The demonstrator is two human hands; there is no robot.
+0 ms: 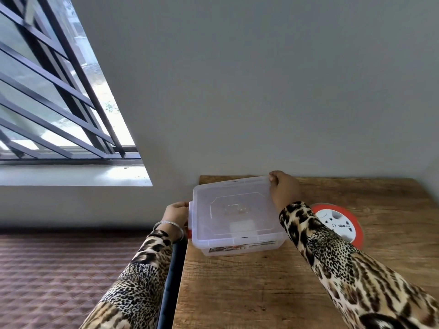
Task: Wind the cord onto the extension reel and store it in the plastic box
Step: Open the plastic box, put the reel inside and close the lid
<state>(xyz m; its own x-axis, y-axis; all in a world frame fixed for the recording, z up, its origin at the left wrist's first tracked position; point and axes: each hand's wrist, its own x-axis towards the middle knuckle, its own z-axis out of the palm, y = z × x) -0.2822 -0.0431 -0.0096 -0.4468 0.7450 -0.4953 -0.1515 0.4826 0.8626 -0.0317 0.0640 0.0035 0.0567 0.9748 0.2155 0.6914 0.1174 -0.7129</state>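
Progress: the reel (337, 225) lies flat on the table (261, 293), still outside the box (237, 214); no loose cord shows anywhere, so winding looks finished. Left to do: get the lid (235, 198) off, put the reel in, close up.
Box: clear plastic, lid on, sitting at the table's back left corner, close to the wall. A red latch (189, 234) peeks out on its left end, and there is a printed label along the near side. Something small may lie inside, but through the cloudy lid I cannot tell what.
Reel: round, red rim, white socket face up, partly hidden behind the right sleeve (344, 264); just to the right of the box, nearer the table's right edge.
Left hand (177, 213): fingers curled at the box's left end by the latch, holding it.
Right hand (283, 189): grips the lid's far right corner, fingertips hooked over the rim.
Step in hand: probably unclipping and lifting the lid.
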